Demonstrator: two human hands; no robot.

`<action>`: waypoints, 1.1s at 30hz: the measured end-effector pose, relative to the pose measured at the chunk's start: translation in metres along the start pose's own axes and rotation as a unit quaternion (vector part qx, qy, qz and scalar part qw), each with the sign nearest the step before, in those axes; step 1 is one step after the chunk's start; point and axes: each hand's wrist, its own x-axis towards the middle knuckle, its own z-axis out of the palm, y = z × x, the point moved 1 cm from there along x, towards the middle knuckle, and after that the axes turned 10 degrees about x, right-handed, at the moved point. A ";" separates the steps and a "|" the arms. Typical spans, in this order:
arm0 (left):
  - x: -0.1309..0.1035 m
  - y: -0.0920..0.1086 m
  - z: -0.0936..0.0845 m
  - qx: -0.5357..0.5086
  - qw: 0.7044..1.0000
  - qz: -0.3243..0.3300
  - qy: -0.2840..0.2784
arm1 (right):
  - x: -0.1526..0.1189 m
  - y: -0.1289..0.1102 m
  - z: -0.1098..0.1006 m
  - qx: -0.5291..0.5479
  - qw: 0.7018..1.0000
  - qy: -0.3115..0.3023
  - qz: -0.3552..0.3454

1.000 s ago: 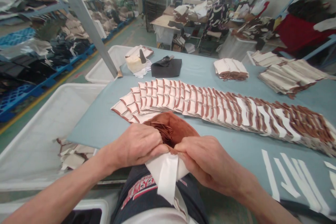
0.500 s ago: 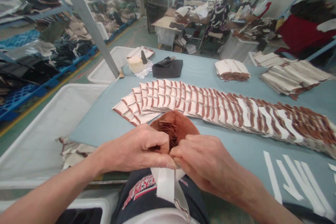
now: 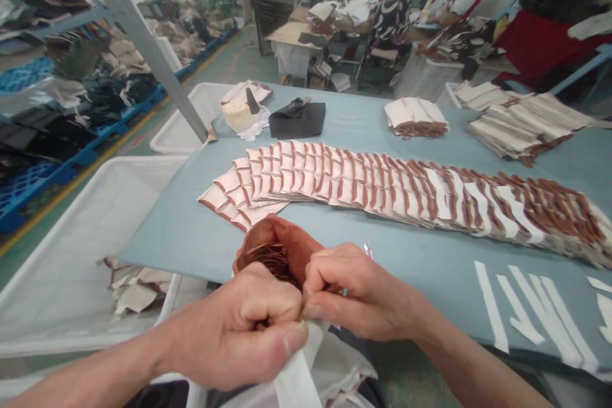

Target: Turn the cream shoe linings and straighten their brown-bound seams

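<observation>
Close to my lap, both hands grip the edge of a brown suede-like fabric piece (image 3: 306,247) with gathered folds inside and pale lining. My left hand (image 3: 243,328) is closed, thumb pressed over a white strip (image 3: 299,379) that hangs down from the edge. Right against it, my right hand (image 3: 356,290) pinches the same edge, fingers closed. Pale fabric of the piece drapes over my lap below. Just beyond lies a long overlapping row of white panels with brown edges (image 3: 329,172). How the strip meets the brown edge is hidden under my fingers.
Loose white strips (image 3: 530,306) lie at the table's right; small snips (image 3: 368,250) lie behind my right hand. Farther back are a dark cloth (image 3: 299,120), a cream roll (image 3: 239,116) and stacked panels (image 3: 415,116). White bins (image 3: 90,204) stand left, beside a grey post (image 3: 143,44).
The brown piece has turned and shifted left, its opening now tilted leftward. My left hand has moved lower and nearer, thumb on the strip. Small snips have come into view.
</observation>
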 end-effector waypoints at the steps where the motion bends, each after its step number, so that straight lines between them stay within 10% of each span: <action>1: 0.001 -0.001 0.001 -0.039 0.999 -0.013 0.018 | 0.002 0.002 -0.001 0.038 0.999 0.012 0.007; 9: -0.001 -0.030 0.006 -0.198 0.972 -0.064 0.112 | 0.004 0.000 -0.012 0.023 0.998 0.011 0.060; 18: -0.008 -0.012 -0.011 0.009 0.998 0.009 0.065 | 0.003 0.018 -0.021 -0.145 0.985 0.062 -0.075; 33: 0.005 0.002 0.023 -0.322 0.944 -0.056 0.054 | 0.018 0.044 0.003 0.189 0.977 0.095 0.002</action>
